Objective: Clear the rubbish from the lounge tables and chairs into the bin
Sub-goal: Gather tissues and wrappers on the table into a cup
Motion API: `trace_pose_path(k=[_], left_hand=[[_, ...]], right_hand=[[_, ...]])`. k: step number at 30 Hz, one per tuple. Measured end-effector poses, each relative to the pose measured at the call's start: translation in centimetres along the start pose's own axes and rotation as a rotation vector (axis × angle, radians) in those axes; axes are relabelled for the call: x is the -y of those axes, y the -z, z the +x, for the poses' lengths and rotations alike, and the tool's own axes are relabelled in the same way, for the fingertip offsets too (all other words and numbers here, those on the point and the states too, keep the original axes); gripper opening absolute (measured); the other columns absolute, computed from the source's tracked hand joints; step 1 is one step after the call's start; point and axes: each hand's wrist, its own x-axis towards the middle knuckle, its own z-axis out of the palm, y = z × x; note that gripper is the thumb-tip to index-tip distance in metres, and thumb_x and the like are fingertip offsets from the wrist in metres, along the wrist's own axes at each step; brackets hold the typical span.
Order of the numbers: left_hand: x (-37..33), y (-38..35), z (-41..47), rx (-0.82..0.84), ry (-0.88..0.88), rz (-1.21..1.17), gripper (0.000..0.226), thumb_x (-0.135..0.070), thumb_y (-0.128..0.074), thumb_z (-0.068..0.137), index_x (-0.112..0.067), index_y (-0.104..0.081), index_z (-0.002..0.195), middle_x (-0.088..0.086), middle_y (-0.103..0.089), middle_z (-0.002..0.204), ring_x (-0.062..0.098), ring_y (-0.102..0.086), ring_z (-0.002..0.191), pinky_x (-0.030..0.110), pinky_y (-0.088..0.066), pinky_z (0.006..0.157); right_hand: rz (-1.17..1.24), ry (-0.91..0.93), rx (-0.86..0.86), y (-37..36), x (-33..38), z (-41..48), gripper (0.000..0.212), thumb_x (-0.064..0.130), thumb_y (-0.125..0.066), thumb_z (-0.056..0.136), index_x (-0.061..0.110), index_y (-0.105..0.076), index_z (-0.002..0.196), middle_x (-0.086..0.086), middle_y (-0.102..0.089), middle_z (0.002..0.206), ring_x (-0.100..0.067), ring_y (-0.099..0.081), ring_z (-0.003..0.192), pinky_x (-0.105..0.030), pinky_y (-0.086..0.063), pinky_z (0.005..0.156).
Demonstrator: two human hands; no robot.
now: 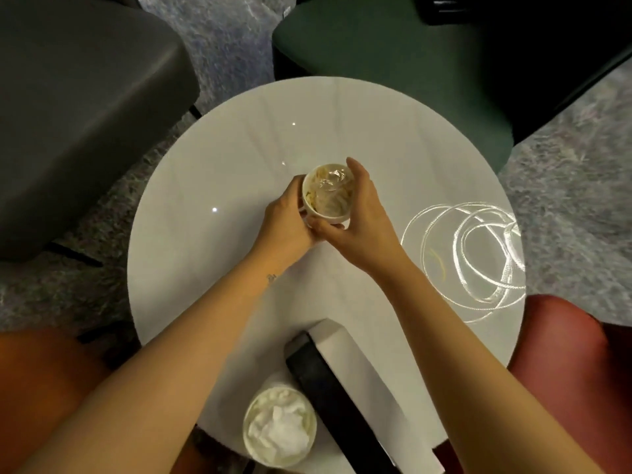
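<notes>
A white paper cup [326, 196] with food residue and a crumpled clear plastic wrap inside stands near the middle of the round white table [212, 165]. My left hand [287, 224] grips its left side and my right hand [355, 213] curls round its right side and base. A second white tub [279, 427] stuffed with a crumpled white tissue sits at the table's near edge. A clear plastic lid or container [468, 261] lies at the right of the table.
A flat white and black box [352, 391] lies on the near part of the table. Chairs ring the table: grey [78, 107] at far left, dark green [393, 53] at far right, orange [44, 378] near left, red [564, 354] near right. Grey carpet lies between them.
</notes>
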Motion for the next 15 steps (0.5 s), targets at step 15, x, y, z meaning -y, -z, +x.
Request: trace_pose_path(k=[15], left_hand=[[-0.1,5.1,-9.4,-0.148,0.035,0.058,0.057,-0.026,-0.067,0.083,-0.042,-0.039,0.130,-0.021,-0.045,0.130,-0.012,-0.041,0.117,0.012,-0.032,0.094]], right_hand=[[0.002,0.015,0.039,3.5,0.9,-11.1,0.100,0.053,-0.068,0.074,0.023,-0.005,0.146,0.004,-0.021,0.152,-0.013,-0.030,0.135,-0.047,-0.033,0.107]])
